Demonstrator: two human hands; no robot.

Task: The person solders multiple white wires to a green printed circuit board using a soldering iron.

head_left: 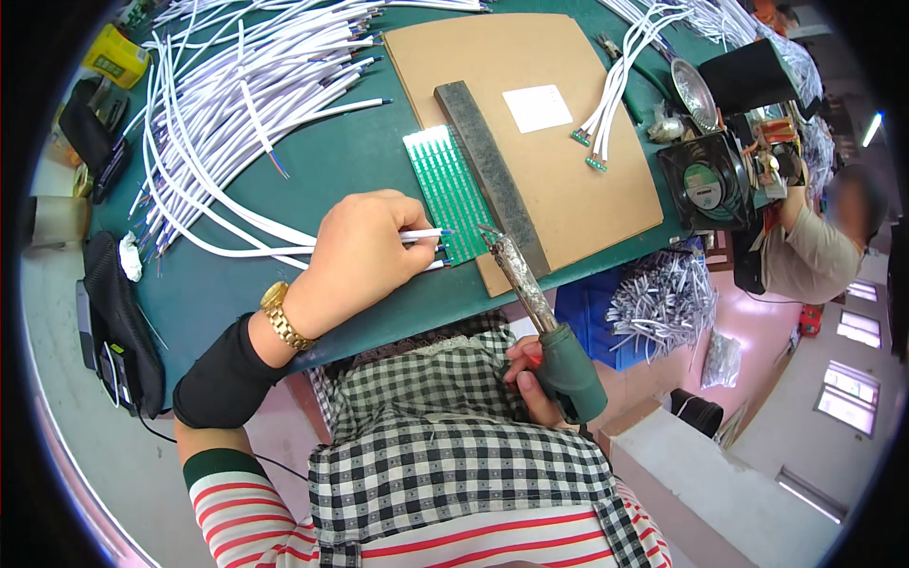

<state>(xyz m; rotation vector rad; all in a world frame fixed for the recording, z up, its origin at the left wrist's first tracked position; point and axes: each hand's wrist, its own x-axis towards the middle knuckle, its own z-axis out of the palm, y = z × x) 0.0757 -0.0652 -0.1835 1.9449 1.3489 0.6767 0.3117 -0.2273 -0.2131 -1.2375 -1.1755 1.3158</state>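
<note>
My left hand [365,246] is closed around the ends of several white cables [248,239], their stripped blue and brown wire tips against the lower left edge of a green circuit board [445,185]. In my right hand [532,379] is a soldering iron [563,364] with a dark green handle. Its tip points up and left, close to the board's lower right corner. A dark grey straight bar [490,170] lies along the board's right edge, on a brown cardboard sheet [606,142]. Whether the iron touches the board I cannot tell.
A large pile of white cables [256,104] covers the table's far left. Cables with small green boards [595,163] lie on the cardboard's right, beside a black fan [705,185]. A blue bin [592,317] of cable pieces stands below the table edge. Another person [819,251] sits at right.
</note>
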